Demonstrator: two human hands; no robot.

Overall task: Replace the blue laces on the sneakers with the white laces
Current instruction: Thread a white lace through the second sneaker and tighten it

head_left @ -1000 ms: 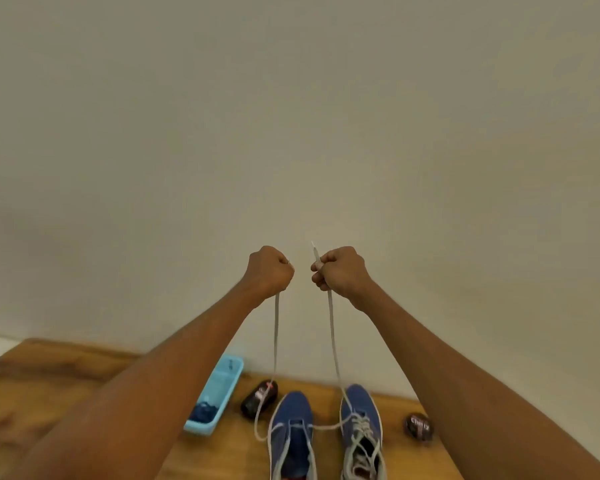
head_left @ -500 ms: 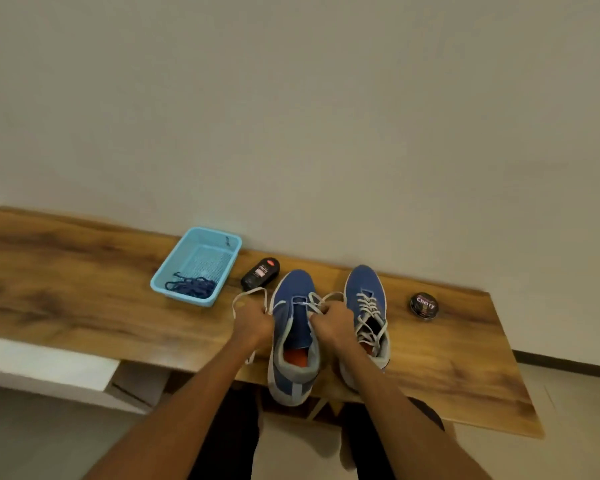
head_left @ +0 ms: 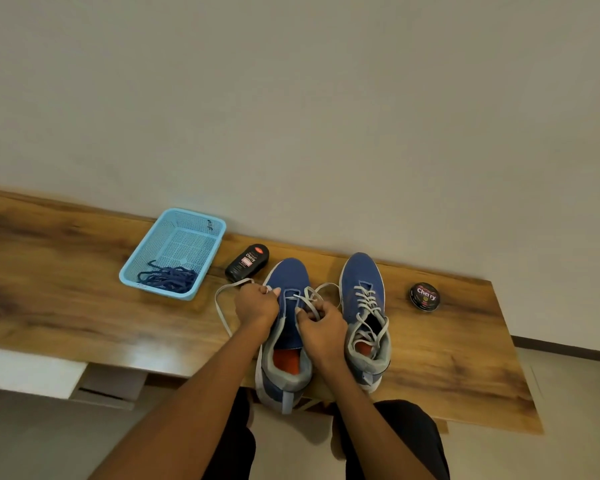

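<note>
Wood, warm brown and glossy, forms the long bench (head_left: 66,306) on which everything is set, and the left blue sneaker (head_left: 286,337) at its near edge is taken as the landmark. Just to the right of that sneaker stands the second blue fabric sneaker (head_left: 362,320), already laced in white. Behind and to the left of the landmark a light blue plastic mesh basket (head_left: 215,225) is seen, with the removed dark blue laces (head_left: 168,278) heaped in its near end. Directly behind the landmark's toe, slightly left, a black polish bottle (head_left: 247,262) lies on its side; well to the right, beyond the second sneaker, a round black polish tin (head_left: 425,296) is placed.

The left hand (head_left: 257,306) is closed at the landmark's left eyelet edge, one end of the white flat lace (head_left: 222,306) being gripped, with slack looping out to the left. The right hand (head_left: 321,323) is curled over the tongue, the other lace end being pinched.

Only the lowest eyelets appear to be threaded, so most of this shoe is judged undone. Uneven ends could result if one side is pulled harder. The flat lace could be twisted in an eyelet, or an eyelet skipped. The heel overhangs the bench edge, so a firm tug could drag the sneaker off.
</note>
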